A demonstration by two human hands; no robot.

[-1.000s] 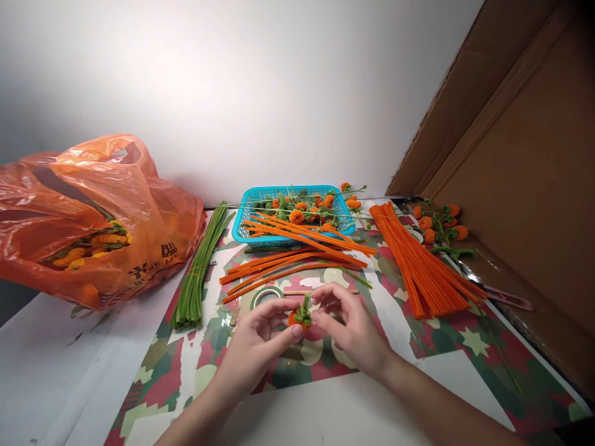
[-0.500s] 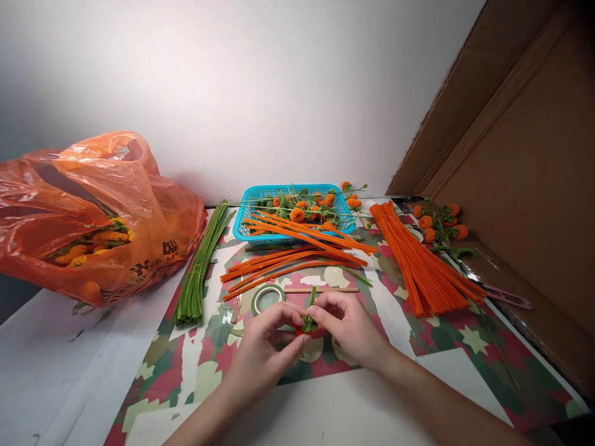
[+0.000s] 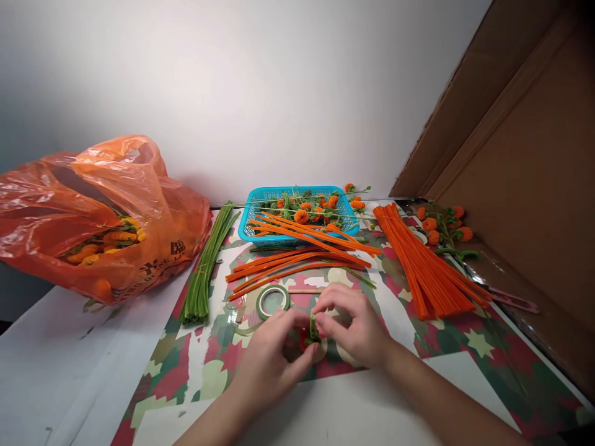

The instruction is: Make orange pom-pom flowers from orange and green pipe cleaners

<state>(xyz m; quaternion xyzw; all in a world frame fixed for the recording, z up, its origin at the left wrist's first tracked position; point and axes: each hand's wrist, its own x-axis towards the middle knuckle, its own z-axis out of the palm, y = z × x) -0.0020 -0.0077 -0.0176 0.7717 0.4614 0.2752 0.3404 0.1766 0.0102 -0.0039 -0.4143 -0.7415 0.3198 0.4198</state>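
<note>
Low in the middle of the view, my left hand (image 3: 267, 359) is closed around a small orange pipe-cleaner pumpkin with a green stem (image 3: 313, 332). Most of its orange body lies hidden behind the fingers. My right hand (image 3: 357, 325) pinches the upper end of the green stem, which points upward. Just beyond the hands lie a roll of green tape (image 3: 273, 301), with a loose strip trailing from it, and a thin wooden stick (image 3: 304, 290). Several loose orange pipe cleaners (image 3: 297, 263) lie farther back.
A blue basket (image 3: 253, 235) of small pumpkins and green stems stands against the wall. Left are a green pipe-cleaner bundle (image 3: 204, 272) and an orange plastic bag (image 3: 171, 217). Right are an orange pipe-cleaner bundle (image 3: 427, 266), more pumpkins (image 3: 432, 237), pink-handled scissors (image 3: 515, 300) and a cardboard wall (image 3: 520, 142).
My right fingers have shifted to the top of the green stem, and the pumpkin sits slightly lower. The left hand keeps its hold. The whole view has swung a little.
</note>
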